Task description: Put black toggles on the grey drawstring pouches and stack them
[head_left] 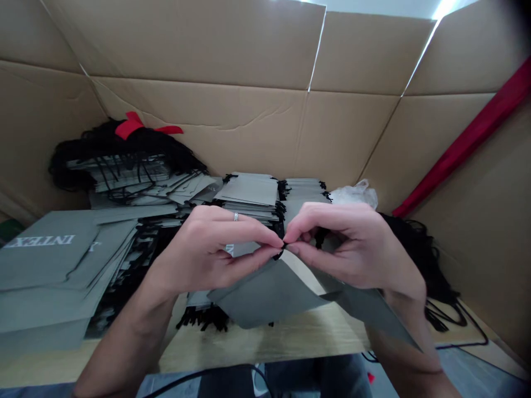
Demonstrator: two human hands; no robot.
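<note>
My left hand (215, 249) and my right hand (340, 240) meet fingertip to fingertip above the table. Both pinch a short black cord (279, 255), much of it hidden by the fingers. A grey flat bag (265, 301) hangs just below the fingertips, its lower edge curling over the table front. More grey material (369, 308) passes under my right wrist; whether it belongs to the same bag I cannot tell. A bit of black cord (320, 237) also shows inside the curl of my right hand.
Stacked grey bags (249, 189) with black cord ends stand behind my hands. Larger grey pieces printed INTEX (37, 249) lie at left. Black cords with a red ribbon (131, 126) sit behind them. More black cord (418, 260) lies at right, near crumpled clear plastic (357, 193). Cardboard walls (207, 121) enclose the table (265, 345).
</note>
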